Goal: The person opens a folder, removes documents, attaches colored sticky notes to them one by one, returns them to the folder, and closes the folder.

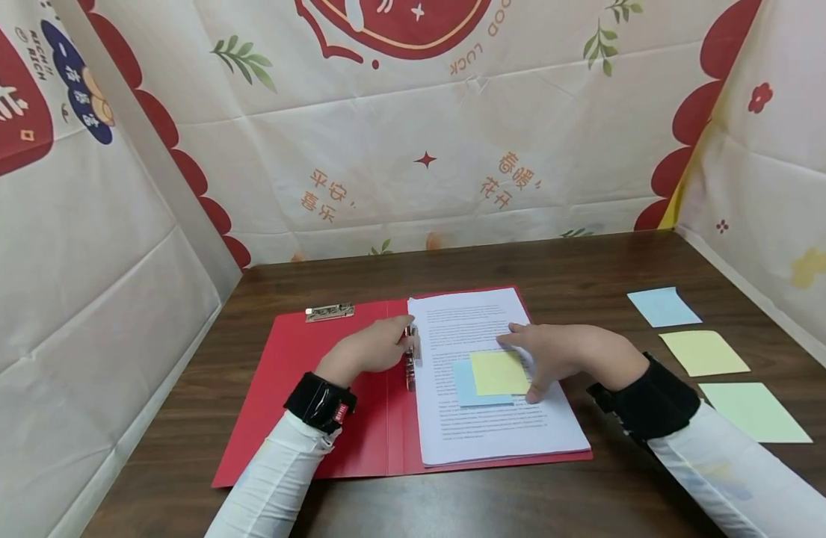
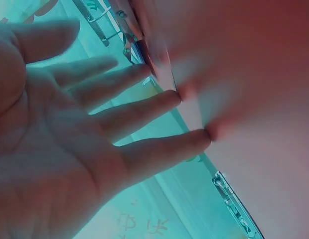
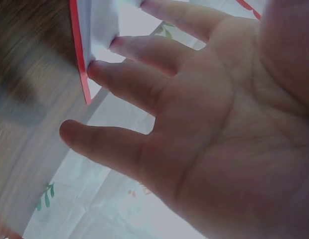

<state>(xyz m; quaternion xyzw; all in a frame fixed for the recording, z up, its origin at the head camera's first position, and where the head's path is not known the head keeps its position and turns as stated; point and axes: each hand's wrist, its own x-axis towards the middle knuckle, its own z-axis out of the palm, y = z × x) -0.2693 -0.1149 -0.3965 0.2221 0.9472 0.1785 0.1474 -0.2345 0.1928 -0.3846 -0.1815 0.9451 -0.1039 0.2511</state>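
Left hand (image 1: 365, 351) lies flat, fingers straight, tips pressing the metal spring clamp (image 1: 410, 359) at the spine of the open red plastic folder (image 1: 332, 396). Right hand (image 1: 563, 357) spreads open just beside it, pinning the white printed paper stack (image 1: 493, 426) near the yellow square sticky note (image 1: 498, 372). Looks like the securing step; next likely needs firm pressure on the clamp.

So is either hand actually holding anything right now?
No. The left hand touches the folder's clip; the right hand rests flat on the paper stack.
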